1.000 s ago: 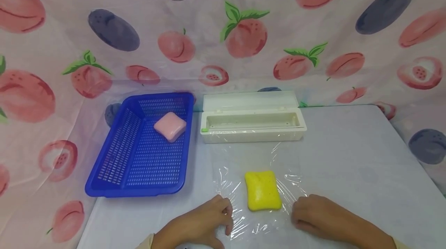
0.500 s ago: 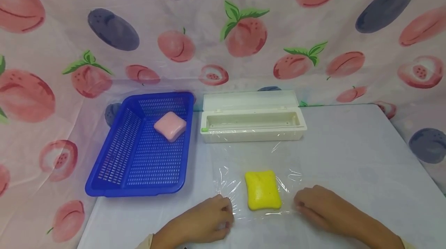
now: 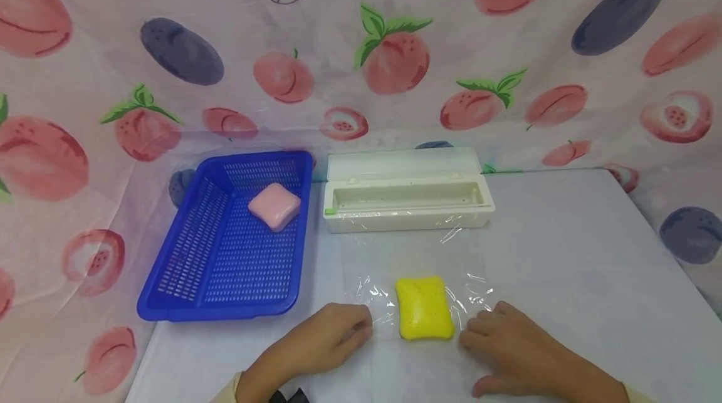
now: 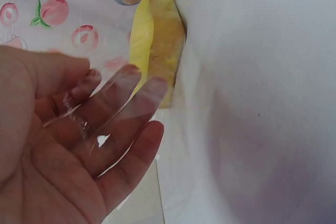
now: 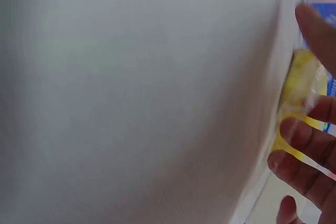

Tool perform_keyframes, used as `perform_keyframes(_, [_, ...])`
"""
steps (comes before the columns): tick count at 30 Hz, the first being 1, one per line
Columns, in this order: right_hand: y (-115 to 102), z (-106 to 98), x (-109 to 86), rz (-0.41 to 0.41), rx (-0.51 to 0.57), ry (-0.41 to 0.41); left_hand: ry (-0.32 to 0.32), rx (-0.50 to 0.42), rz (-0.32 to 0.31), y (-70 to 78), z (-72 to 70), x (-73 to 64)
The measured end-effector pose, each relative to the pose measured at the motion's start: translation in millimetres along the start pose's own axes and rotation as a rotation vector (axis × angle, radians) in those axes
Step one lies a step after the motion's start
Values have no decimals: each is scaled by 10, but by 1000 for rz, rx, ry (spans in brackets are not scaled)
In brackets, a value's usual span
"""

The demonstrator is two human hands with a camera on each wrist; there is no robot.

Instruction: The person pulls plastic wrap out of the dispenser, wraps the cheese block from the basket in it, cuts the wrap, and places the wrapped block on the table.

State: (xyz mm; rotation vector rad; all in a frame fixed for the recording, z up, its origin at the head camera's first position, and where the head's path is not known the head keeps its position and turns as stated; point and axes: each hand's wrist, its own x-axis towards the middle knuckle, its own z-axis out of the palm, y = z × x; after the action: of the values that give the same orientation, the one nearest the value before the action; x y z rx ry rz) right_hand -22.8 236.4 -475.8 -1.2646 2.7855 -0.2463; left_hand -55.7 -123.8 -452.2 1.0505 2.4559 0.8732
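A yellow pillow-shaped block [image 3: 425, 309] lies on clear plastic wrap [image 3: 366, 284] on the table. My left hand [image 3: 327, 337] is to its left. In the left wrist view, wrap stretches across the fingers [image 4: 113, 124], and thumb and index finger pinch it. To the block's right is my right hand [image 3: 516, 350], its thumb apart from the fingers. In the right wrist view the fingers [image 5: 302, 171] are spread close to the block [image 5: 299, 87], with nothing gripped. Behind, a white wrap dispenser box [image 3: 408, 221] stands with its lid raised, wrap running forward from it.
At the left stands a blue plastic basket [image 3: 225, 312] with a pink pillow-shaped block [image 3: 274, 207] inside. A fruit-print curtain [image 3: 316, 27] hangs behind the white-covered table [image 3: 564, 246]. Something small and black [image 3: 290, 397] shows at the bottom edge, near the left forearm.
The wrap's near edge has been drawn back toward the yellow block. My left thumb has come up to the fingers; my right hand has moved left toward the block, its thumb now spread.
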Motion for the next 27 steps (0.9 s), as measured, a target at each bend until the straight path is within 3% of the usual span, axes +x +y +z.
perform_keyframes(4, [0,72,29,-92,-102,192,31,-45,-38,8,3,35])
perform_keyframes(7, [29,101,24,-84,-78,271,56,-59,-66,19,3,35])
perform_keyframes(11, [71,25,7,81,64,195,77,-92,-122,22,-18,22])
perform_keyframes(15, [108,3,16,240,244,130,59,-172,-192,-27,-38,24])
perform_keyframes(20, [180,98,70,332,481,125,59,-210,-276,-122,8,66])
perform_keyframes(24, [219,120,122,408,537,64,85,-138,-332,-169,103,125])
perform_keyframes(27, [211,107,169,470,523,13,101,24,-354,-173,172,165])
